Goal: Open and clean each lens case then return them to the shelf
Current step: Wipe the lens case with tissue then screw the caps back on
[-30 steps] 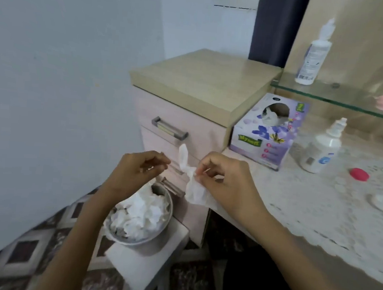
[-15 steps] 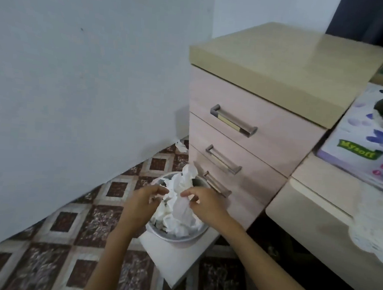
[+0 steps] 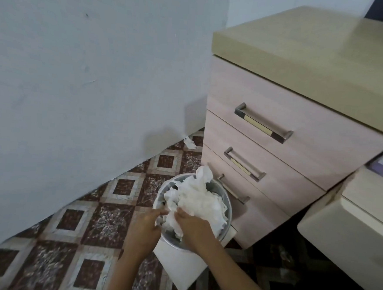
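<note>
A: Item one?
B: Crumpled tissues [image 3: 196, 201], heaped in a metal bowl [image 3: 174, 243]; the bowl stands on a white surface [image 3: 177, 266] beside the drawer unit [image 3: 276, 155].
A: Hands?
B: Right hand [image 3: 195, 227]: fingers curled into the heap's near edge. Left hand [image 3: 145, 226]: fingertips at that same edge (pinching or merely touching, cannot tell).
</note>
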Tool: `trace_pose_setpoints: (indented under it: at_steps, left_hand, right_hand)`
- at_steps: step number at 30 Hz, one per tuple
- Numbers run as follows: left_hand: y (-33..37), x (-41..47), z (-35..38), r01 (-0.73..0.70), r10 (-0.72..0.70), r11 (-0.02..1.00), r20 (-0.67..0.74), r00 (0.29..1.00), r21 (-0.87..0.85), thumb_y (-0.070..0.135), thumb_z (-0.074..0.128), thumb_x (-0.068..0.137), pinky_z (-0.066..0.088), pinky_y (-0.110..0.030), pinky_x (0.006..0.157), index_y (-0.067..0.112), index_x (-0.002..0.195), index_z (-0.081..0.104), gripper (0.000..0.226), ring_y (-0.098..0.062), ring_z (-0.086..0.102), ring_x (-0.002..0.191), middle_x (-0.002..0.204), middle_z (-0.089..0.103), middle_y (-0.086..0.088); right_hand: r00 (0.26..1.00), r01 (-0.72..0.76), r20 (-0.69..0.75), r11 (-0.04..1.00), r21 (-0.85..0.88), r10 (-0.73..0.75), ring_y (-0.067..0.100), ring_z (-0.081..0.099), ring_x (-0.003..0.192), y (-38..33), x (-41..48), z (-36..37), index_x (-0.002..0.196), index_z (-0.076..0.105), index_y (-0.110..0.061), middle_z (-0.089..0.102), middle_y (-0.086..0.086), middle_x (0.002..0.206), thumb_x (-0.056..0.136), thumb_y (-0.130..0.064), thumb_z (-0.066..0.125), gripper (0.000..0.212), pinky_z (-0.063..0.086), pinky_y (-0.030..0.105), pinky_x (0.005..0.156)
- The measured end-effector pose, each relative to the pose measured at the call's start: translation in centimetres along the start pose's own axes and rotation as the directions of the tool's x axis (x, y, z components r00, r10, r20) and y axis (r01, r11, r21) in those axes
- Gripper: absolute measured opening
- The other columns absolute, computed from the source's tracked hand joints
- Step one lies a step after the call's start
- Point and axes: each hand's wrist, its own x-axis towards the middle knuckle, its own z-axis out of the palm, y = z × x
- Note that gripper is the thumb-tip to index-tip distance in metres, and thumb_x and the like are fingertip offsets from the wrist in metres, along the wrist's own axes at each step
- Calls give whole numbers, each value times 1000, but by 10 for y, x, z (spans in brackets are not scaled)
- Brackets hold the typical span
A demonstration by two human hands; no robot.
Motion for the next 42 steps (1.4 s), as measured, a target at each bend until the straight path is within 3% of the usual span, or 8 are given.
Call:
trace_pose_setpoints:
  at_steps: [3, 7, 9, 14, 22, 28, 36, 42]
  left_hand:
    - [0, -2, 2, 16, -16, 1000, 27, 1000, -8, 20, 50, 77, 52, -38, 80, 21, 113, 66, 40, -21, 61, 96, 106, 62, -2]
    - [-2, -2, 5, -8, 8, 1000, 4, 1000, 1, -4, 57, 82, 47, -27, 84, 13, 116, 65, 39, -19, 58, 104, 112, 62, -6]
    - [0, -3, 5, -9, 9, 1000, -7, 1000, 29, -8, 55, 80, 46, -29, 87, 16, 117, 64, 44, -20, 55, 108, 116, 60, -5]
    - [23, -3, -1, -85, 91, 992, -51, 995, 95, -9, 58, 79, 46, -29, 89, 16, 117, 63, 45, -22, 53, 111, 122, 57, -4]
    - [108, -13, -17, -269, 277, 959, -110, 954, 89, -1, 62, 83, 44, -32, 92, 27, 115, 63, 42, -20, 55, 111, 122, 60, 2]
    - [205, -35, -35, -501, 500, 865, -147, 853, 37, -3, 62, 84, 49, -33, 87, 43, 104, 58, 51, -12, 61, 100, 108, 66, 11]
    - [347, -82, -15, -724, 705, 678, -167, 689, -126, 23, 54, 85, 51, -18, 77, 31, 102, 69, 23, 2, 63, 91, 96, 69, 23]
    - [428, -112, 39, -796, 821, 524, -69, 567, -302, 14, 55, 84, 49, -15, 80, 24, 101, 70, 25, 0, 65, 93, 96, 71, 15]
  right_hand:
    - [999, -30, -18, 999, -11, 30, 35, 51, 116, 2, 3, 10, 148, 20, -16, 6, 2, 160, 93, -20, 52, 64, 45, 41, 85]
    - [993, 1, -119, 998, 58, 6, 33, 48, 123, 7, -5, -5, 148, 27, -25, 14, 4, 159, 91, -17, 55, 64, 44, 40, 89]
    - [987, 18, -159, 991, 133, 4, 28, 43, 129, 10, -16, -18, 145, 34, -25, 23, 3, 156, 91, -11, 50, 58, 41, 37, 95]
    - [961, 70, -275, 953, 296, 15, 23, 50, 119, 15, -50, -46, 134, 52, -21, 52, 4, 134, 92, -14, 48, 42, 40, 34, 99]
    - [872, 125, -486, 930, 346, 63, 15, 54, 112, 11, -127, -105, 124, 59, -22, 58, 0, 126, 93, -18, 50, 32, 40, 24, 96]
    - [800, 190, -594, 901, 390, 88, 13, 60, 102, 22, -201, -155, 120, 63, -24, 62, -2, 118, 92, -26, 55, 29, 47, 29, 98]
    - [665, 173, -712, 881, 440, 225, 9, 61, 88, 87, -319, -191, 105, 70, -23, 68, -6, 106, 87, -18, 61, 22, 48, 23, 83]
    - [542, 96, -732, 835, 542, 413, 6, 62, 81, 151, -397, -195, 99, 71, -26, 68, -11, 96, 85, -17, 63, 18, 52, 29, 79]
